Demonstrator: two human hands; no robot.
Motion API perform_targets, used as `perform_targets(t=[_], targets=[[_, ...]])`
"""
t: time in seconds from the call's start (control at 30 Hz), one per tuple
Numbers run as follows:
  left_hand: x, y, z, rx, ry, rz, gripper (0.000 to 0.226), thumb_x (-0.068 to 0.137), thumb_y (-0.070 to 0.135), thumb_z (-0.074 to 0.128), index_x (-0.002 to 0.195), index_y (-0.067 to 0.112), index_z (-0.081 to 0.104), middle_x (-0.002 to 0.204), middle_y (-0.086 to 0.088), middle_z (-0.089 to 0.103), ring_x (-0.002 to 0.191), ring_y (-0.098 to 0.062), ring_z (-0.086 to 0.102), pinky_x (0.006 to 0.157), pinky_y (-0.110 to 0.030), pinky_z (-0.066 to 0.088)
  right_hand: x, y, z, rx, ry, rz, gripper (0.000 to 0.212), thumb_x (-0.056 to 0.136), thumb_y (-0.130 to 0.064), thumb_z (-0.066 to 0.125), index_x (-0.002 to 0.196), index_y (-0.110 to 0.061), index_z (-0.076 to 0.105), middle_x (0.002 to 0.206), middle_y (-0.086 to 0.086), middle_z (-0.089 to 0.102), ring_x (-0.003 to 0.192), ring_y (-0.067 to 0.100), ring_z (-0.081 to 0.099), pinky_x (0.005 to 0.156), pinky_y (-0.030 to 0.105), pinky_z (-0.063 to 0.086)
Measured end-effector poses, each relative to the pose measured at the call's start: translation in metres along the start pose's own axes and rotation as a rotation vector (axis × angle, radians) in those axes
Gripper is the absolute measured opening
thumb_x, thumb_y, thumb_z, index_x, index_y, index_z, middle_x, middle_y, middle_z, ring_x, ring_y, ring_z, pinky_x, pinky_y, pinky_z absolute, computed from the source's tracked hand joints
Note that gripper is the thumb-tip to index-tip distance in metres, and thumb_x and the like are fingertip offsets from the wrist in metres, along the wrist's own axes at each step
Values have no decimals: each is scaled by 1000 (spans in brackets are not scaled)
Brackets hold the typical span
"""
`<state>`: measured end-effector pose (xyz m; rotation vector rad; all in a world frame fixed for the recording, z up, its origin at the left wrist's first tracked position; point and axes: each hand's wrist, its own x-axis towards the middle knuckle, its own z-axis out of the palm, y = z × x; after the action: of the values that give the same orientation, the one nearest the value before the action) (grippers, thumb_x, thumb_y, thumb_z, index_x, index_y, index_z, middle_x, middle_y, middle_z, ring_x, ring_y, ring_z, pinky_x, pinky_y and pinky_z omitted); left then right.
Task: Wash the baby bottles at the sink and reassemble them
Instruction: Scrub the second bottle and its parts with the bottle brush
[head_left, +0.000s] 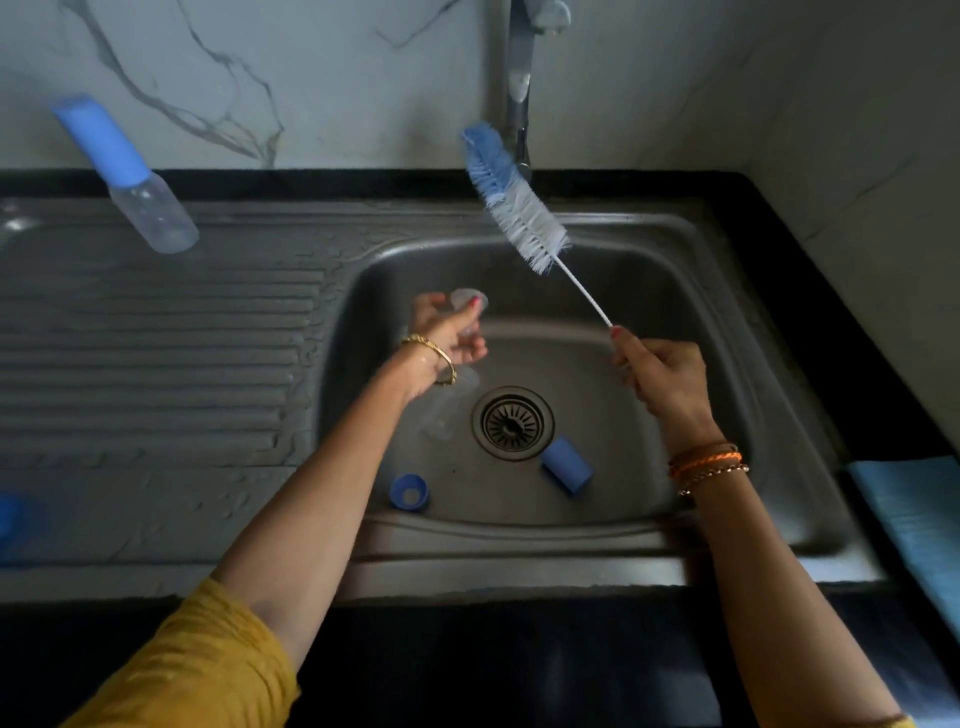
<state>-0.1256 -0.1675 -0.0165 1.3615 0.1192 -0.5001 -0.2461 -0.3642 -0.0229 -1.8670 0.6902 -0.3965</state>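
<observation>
While our right hand (660, 371) gripped the bottle brush (514, 197) by its wire handle over the sink (727, 270), our left hand (449, 332) pinched a clear teat (469, 300); blue cap (567, 464) and blue collar ring (409, 491) lay in the basin, and an assembled capped bottle (127, 174) stood on the drainboard.

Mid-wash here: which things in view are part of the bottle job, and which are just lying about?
Part of the job:
bottle brush in right hand
clear nipple in left hand
blue cap and blue collar ring in the sink
capped bottle on the drainboard
tap

Lying about:
blue cloth on the right counter
</observation>
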Motion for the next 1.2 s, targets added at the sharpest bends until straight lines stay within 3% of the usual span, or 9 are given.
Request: perform_targets(t=[0.1, 0.23, 0.3, 0.4, 0.6, 0.8, 0.87, 1.0, 1.2], targets=[[4, 40, -22, -118, 9, 90, 4, 95, 16, 49, 94, 14, 46, 72, -4, 54, 40, -8, 57, 53, -27, 56, -3, 0, -5, -56, 16, -65, 48, 84, -51, 58, 49, -17, 60, 37, -13, 49, 37, 0, 43, 48, 23, 36], [8, 76, -41, -180, 99, 166, 15, 99, 22, 41, 85, 20, 47, 57, -1, 61, 52, -13, 61, 60, -28, 54, -8, -3, -7, -176, 42, -200, 55, 88, -47, 55, 53, -5, 56, 42, -7, 43, 44, 4, 38, 50, 28, 31], [13, 86, -46, -193, 129, 180, 10, 99, 18, 40, 97, 14, 49, 71, -9, 53, 65, -19, 57, 66, -33, 55, -11, -4, -8, -247, 60, -249, 54, 86, -49, 55, 57, -4, 56, 46, 0, 43, 48, 11, 40, 50, 29, 31], [18, 98, -56, -148, 164, 207, 30, 98, 9, 41, 127, 12, 47, 80, -9, 48, 73, -19, 55, 76, -33, 53, -16, -6, -8, -414, 80, -315, 37, 85, -48, 58, 62, -20, 64, 51, -3, 52, 59, 17, 54, 54, 26, 31], [23, 108, -73, -178, 203, 217, 20, 85, 3, 45, 78, 16, 58, 85, -6, 51, 68, -16, 52, 55, -22, 53, -18, -5, -4, -517, 148, -478, 26, 83, -39, 65, 72, -17, 73, 66, 4, 69, 66, 22, 63, 60, 24, 32], [35, 107, -75, -122, 365, 247, 18, 92, 15, 49, 74, 16, 51, 66, -1, 48, 48, -7, 46, 37, -15, 36, -23, -7, -1, -570, 204, -618, 23, 81, -30, 70, 69, -11, 73, 61, 7, 68, 58, 26, 63, 54, 26, 36], [39, 104, -75, -84, 398, 281, 24, 94, 15, 47, 70, 16, 49, 59, 0, 44, 33, -1, 38, 36, -13, 30, -25, -8, 1, -587, 201, -635, 22, 81, -29, 70, 70, -10, 73, 61, 8, 68, 56, 27, 63, 53, 27, 37], [45, 105, -82, -89, 453, 312, 34, 92, 7, 41, 59, 16, 39, 42, 5, 40, 28, 1, 32, 37, -14, 25, -25, -11, -1, -542, 235, -618, 22, 82, -28, 70, 71, -9, 73, 61, 8, 68, 57, 27, 63, 53, 31, 44], [47, 102, -80, -48, 414, 232, 12, 91, 10, 49, 82, 15, 55, 71, -2, 53, 36, 0, 43, 36, -13, 35, -25, -11, 2, -541, 158, -650, 20, 80, -28, 70, 69, -11, 73, 57, 4, 66, 51, 20, 60, 52, 22, 33]])
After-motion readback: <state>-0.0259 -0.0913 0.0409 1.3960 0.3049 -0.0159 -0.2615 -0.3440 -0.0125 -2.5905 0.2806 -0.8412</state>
